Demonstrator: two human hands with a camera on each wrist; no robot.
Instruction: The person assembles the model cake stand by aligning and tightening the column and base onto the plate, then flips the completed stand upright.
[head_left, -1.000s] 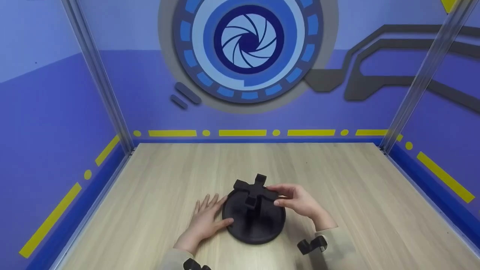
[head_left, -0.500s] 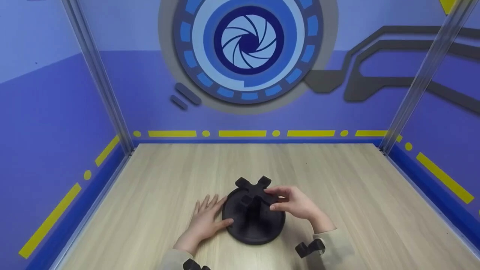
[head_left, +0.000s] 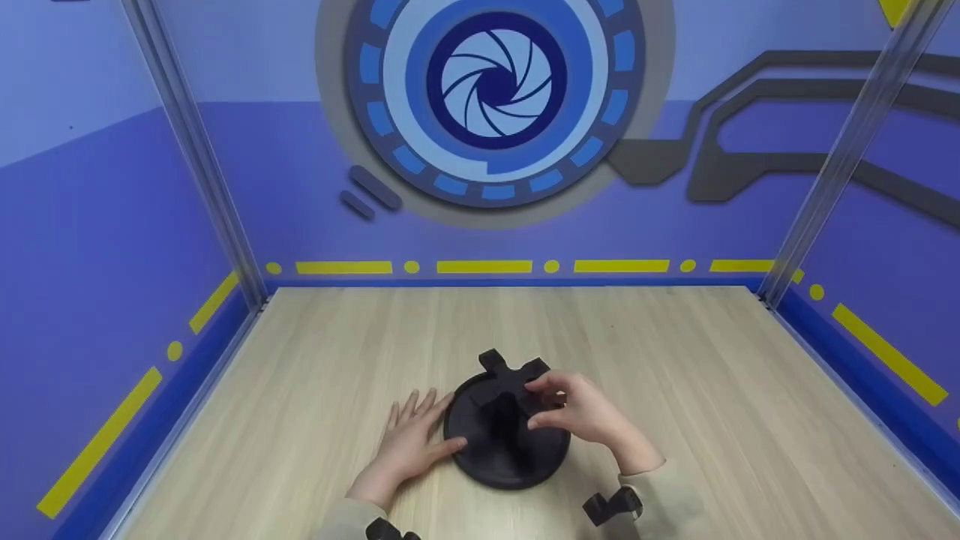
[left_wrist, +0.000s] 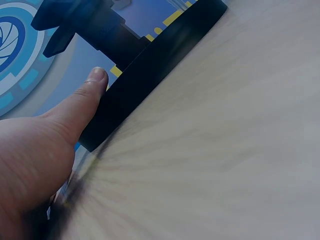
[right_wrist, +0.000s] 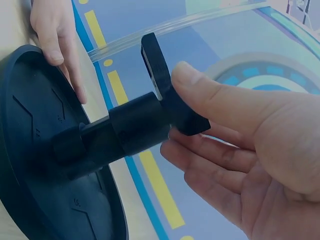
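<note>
A black round base point(head_left: 510, 481) lies flat on the table, with a short thick post point(right_wrist: 140, 122) rising from its middle. On the post sits a black cross-shaped knob point(head_left: 514, 379); one side of it is covered by fingers in the head view. My right hand point(head_left: 589, 414) grips this knob, thumb on the near side and fingers curled behind it, as the right wrist view shows. My left hand point(head_left: 411, 445) rests at the base's left edge, fingers straight and spread, its thumb point(left_wrist: 85, 105) lying against the rim.
The wooden table point(head_left: 360, 337) is enclosed by blue printed walls point(head_left: 300, 187) at the back and both sides. Metal posts point(head_left: 217, 180) stand at the back corners. A black wrist mount point(head_left: 615, 504) sits on the right sleeve.
My right hand has moved slightly left and towards me, and the knob has turned clockwise as seen from above. The base and my left hand have stayed in place.
</note>
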